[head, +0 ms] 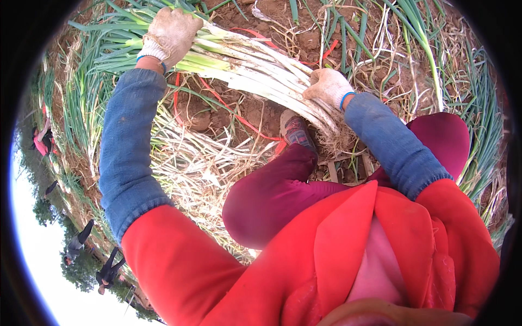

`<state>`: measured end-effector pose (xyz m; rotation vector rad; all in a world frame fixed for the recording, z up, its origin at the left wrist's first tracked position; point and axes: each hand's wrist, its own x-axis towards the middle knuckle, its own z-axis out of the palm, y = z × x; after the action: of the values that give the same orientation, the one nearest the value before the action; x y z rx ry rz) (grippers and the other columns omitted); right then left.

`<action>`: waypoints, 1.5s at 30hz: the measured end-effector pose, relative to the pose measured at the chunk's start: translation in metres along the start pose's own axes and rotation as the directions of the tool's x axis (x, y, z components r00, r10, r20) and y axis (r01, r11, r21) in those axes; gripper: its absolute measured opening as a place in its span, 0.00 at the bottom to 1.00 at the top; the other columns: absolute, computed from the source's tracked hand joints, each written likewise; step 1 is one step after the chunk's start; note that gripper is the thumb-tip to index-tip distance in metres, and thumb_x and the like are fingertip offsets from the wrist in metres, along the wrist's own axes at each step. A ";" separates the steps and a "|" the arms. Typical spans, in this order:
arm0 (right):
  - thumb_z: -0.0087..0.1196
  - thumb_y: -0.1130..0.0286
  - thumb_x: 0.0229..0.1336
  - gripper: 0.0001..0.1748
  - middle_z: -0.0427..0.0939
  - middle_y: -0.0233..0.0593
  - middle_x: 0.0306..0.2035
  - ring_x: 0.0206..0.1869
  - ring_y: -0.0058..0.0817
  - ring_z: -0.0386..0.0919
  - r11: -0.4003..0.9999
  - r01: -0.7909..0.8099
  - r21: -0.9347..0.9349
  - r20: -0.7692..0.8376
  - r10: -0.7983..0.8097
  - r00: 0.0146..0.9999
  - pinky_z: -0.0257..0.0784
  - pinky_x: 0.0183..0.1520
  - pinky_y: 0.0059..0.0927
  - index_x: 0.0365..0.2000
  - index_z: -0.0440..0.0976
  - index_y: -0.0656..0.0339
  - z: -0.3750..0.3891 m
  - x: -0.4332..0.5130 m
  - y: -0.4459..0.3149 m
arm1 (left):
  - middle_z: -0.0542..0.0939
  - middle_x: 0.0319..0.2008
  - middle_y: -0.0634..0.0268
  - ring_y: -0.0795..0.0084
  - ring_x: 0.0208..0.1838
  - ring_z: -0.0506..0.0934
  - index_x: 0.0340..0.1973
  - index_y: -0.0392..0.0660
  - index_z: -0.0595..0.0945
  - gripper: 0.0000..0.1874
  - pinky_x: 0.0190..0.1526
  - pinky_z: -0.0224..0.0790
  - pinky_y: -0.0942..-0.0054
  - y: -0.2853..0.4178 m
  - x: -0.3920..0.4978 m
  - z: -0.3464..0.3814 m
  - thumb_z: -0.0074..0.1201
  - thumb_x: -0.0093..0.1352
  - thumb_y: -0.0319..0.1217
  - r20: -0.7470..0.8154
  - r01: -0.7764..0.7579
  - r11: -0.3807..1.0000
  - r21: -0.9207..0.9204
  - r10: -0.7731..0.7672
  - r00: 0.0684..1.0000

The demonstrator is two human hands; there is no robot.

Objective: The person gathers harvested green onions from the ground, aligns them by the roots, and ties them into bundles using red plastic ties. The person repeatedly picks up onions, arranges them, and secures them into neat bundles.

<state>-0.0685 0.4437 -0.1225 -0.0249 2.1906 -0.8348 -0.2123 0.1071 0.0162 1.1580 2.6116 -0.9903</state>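
Both my hands, in pale knitted work gloves with blue cuffs, are on a large bundle of long green onions (pixel 253 67). My left hand (pixel 173 32) is closed over the green leafy part at the upper left. Near the rooted white ends, my right hand (pixel 328 85) grips the bundle from its upper side; its fingertips are partly hidden. The stringy roots (pixel 336 140) hang above the soil beside my shoe. A red plastic strap (pixel 238 118) lies on the soil beneath the bundle, and part of it shows beyond the stalks.
Loose pale stalks and dry leaves (pixel 200 163) cover the ground beside my bent knee (pixel 265 203). More green onions lie at the left (pixel 85 93) and right (pixel 481 122). Several people are far off at the left, one in a pink top (pixel 40 144).
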 end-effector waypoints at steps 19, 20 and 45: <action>0.73 0.52 0.40 0.30 0.86 0.52 0.39 0.45 0.44 0.85 1.000 -0.011 0.018 0.000 0.011 1.000 0.78 0.54 0.37 0.41 0.84 0.64 0.003 0.004 0.003 | 0.81 0.48 0.64 0.61 0.56 0.81 0.54 0.62 0.82 0.17 0.54 0.74 0.58 0.001 -0.014 0.023 0.53 0.70 0.34 0.033 0.178 0.980 0.092 -0.182 0.983; 0.74 0.52 0.40 0.28 0.86 0.52 0.39 0.45 0.45 0.85 1.000 -0.007 -0.007 -0.044 0.007 0.999 0.78 0.53 0.38 0.39 0.84 0.63 0.004 0.004 0.004 | 0.81 0.49 0.62 0.60 0.58 0.80 0.57 0.59 0.82 0.18 0.57 0.73 0.58 0.001 -0.012 0.028 0.53 0.71 0.33 0.018 0.240 0.970 0.036 -0.241 0.970; 0.77 0.60 0.47 0.33 0.85 0.45 0.40 0.41 0.33 0.84 0.998 0.025 0.052 -0.315 -0.008 0.949 0.80 0.50 0.34 0.49 0.76 0.68 0.024 -0.023 -0.001 | 0.82 0.28 0.66 0.64 0.40 0.81 0.26 0.52 0.88 0.12 0.55 0.66 0.59 0.182 0.003 0.038 0.64 0.62 0.45 -0.253 0.301 0.638 -0.709 -0.628 0.736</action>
<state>-0.0363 0.4360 -0.1184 0.1264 2.4660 -0.9631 -0.0932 0.1755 -0.1089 0.5599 3.3279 0.2713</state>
